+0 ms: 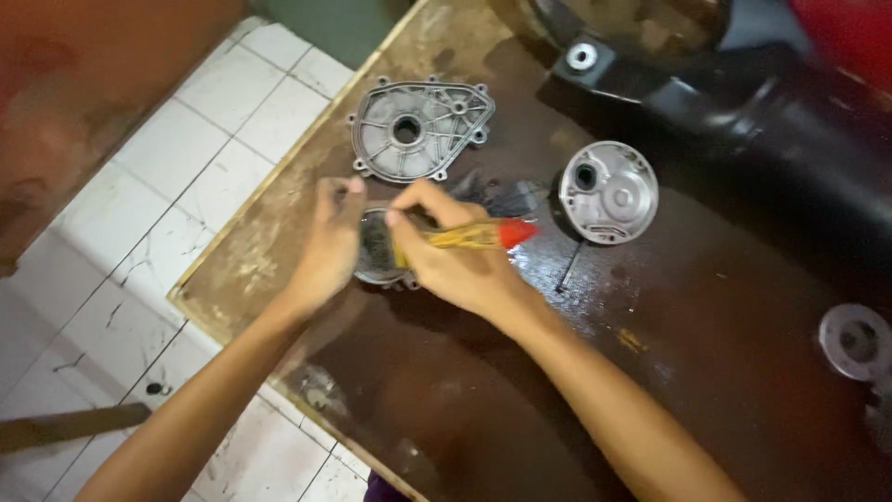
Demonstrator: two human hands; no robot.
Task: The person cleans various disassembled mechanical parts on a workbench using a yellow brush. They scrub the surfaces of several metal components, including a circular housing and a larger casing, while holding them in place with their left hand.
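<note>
**Tube over a small round part, both hands closed in on it**

Hands meet at the middle of a dark, greasy board that lies over a white tiled floor. The right hand is clamped on a yellow tube with a red cap; fingers and thumb wrap it along its length. The tube's long axis runs almost level across the view, cap end pointing right and away from the work, the other end hidden under the fingers and aimed left at a small round part. That part sits on the board just below and left of the right fingertips, so the tube's working end is directly at it.

The left hand stands on the part's left edge, fingers together and curled against its rim; whether it grips or only steadies it cannot be told, since motion blurs the hand. Both hands touch or nearly touch the part, one on each side.

Beyond the hands lies a ribbed grey cover, well apart. A round grey housing rests to the right, past the cap, and a thin dark pin lies below it. A black moulded body fills the top right corner.
</note>
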